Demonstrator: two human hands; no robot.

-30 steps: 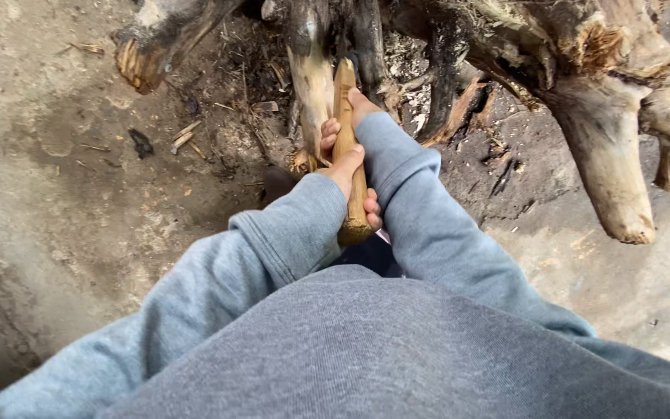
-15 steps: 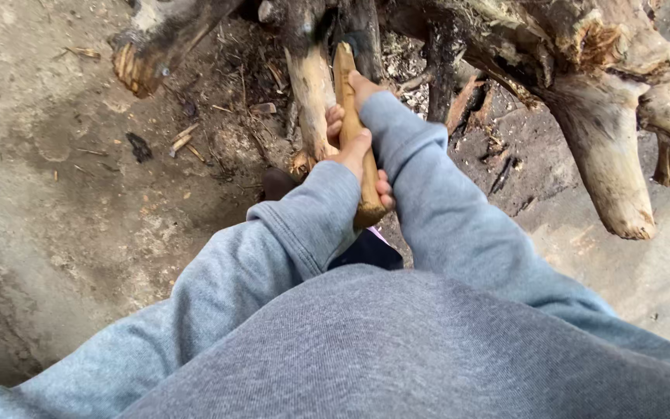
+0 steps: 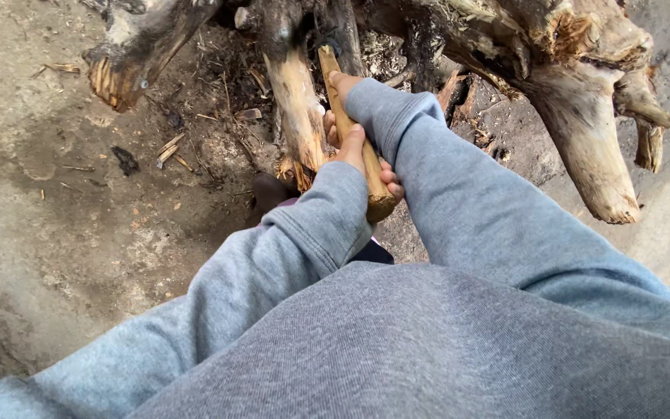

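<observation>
**Handle swung toward 11 o'clock, both hands still wrapped on it**

Change since the earlier frames: the wooden handle [image 3: 350,136] has tilted, its far end now further toward 11 o'clock, and both sleeves have shifted right and up with it.

Room and edges: the stump roots [image 3: 583,132] close off the whole 12 to 2 o'clock side. One pale root [image 3: 296,109] runs just beside the handle on its 9 o'clock side, nearly touching. Bare dirt ground [image 3: 56,202] lies open from 8 to 10 o'clock, with loose wood chips [image 3: 168,149] scattered on it.

Axis: the handle's long axis runs from its butt end at about 5 o'clock, near the wrists, up to 11 o'clock, where the far end goes into the dark gap between roots.

Grip: the left hand [image 3: 350,147] is curled around the lower handle, fingers pressed onto the wood. The right hand [image 3: 343,81] is closed around it higher up.

Hidden: the handle's far end is lost in shadow; no tool head can be made out. The right hand is mostly covered by its grey sleeve [image 3: 459,202]. The grey garment fills the lower frame and hides the ground below.
</observation>
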